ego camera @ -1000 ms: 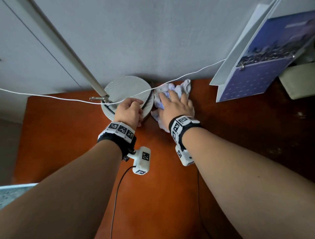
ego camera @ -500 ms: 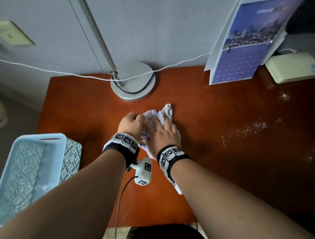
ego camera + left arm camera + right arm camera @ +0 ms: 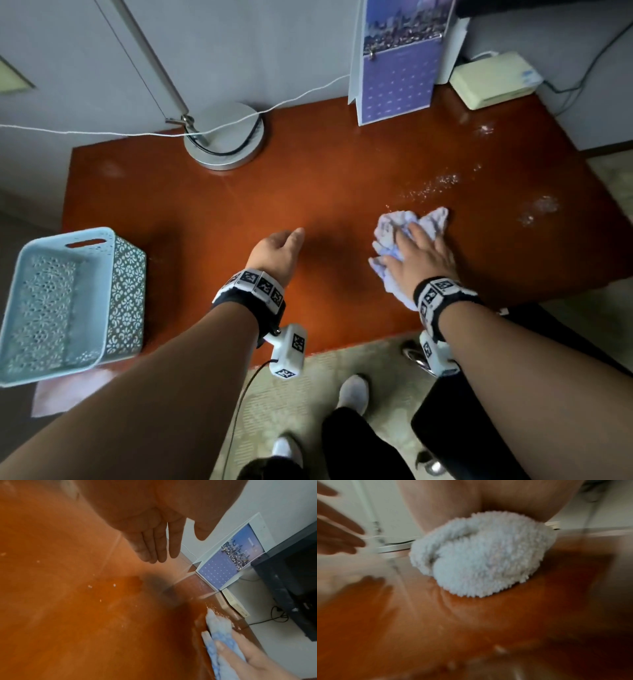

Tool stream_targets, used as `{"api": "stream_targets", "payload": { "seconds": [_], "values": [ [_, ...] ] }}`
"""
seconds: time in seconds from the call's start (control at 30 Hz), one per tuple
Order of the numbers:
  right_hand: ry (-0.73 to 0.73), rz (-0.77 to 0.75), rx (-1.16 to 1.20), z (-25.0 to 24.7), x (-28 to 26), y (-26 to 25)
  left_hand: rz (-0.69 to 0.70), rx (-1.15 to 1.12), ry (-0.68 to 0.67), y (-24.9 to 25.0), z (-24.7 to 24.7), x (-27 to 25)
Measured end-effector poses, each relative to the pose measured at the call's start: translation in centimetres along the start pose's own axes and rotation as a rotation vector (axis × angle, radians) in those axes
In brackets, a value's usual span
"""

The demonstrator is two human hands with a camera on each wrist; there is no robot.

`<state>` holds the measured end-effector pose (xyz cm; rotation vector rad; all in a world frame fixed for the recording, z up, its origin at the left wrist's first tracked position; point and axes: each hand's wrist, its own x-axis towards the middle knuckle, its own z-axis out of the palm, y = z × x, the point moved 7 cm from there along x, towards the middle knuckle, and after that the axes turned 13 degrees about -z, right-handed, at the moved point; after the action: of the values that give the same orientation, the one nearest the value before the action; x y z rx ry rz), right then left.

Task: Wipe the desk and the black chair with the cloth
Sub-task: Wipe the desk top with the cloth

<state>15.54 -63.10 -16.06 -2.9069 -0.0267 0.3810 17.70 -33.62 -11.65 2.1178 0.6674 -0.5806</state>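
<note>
Directly under the right hand [image 3: 419,258] the cloth [image 3: 404,240] is bunched, a pale, fluffy wad pressed flat against the bench [image 3: 308,192]; its long axis runs from the near edge of the bench diagonally toward the far right, and a lobe of it pokes out beyond the fingertips. The right hand is laid over it with fingers spread and nearly straight, pressing rather than pinching. Just beyond the cloth, on the far right side, a band of whitish speckles [image 3: 428,186] is seen on the bench, with a second smear [image 3: 541,209] further right of the cloth; the coming stroke is judged to run that way, and the right hand is clearly the nearer one. The left hand [image 3: 277,253] is held well to the left of the cloth, relaxed, fingers together and extended, holding nothing.

Left of the cloth, at the bench's near corner, a pale blue perforated basket [image 3: 113,291] is set; nothing can be made out inside it. Behind the cloth stand a lamp base [image 3: 236,154] and a desk calendar [image 3: 397,82]. The black chair [image 3: 582,329] is partly seen below the right forearm, not yet wiped by this judgement.
</note>
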Motion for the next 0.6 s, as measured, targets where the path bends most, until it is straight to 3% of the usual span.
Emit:
{"api": "stream_targets", "payload": {
  "seconds": [0.1,0.23,0.4,0.5,0.6],
  "values": [
    [0.016,0.208,0.023,1.0,-2.7,3.0,-0.006,-0.091,0.012,-1.5,-0.3,-1.7],
    [0.05,0.283,0.039,2.9,-6.3,-1.1,-0.07,-0.192,0.052,-6.4,-2.7,-4.0],
    [0.073,-0.013,-0.004,5.4,-6.4,-14.7,-0.071,-0.164,0.109,-14.0,-7.3,-7.1],
    [0.018,-0.241,-0.03,7.5,-6.0,-24.5,-0.058,-0.104,0.143,-17.8,-9.9,-8.1],
    [-0.044,-0.423,-0.043,9.6,-9.1,-32.8,-0.007,-0.06,0.141,-20.2,-11.1,-8.7]
  ]
}}
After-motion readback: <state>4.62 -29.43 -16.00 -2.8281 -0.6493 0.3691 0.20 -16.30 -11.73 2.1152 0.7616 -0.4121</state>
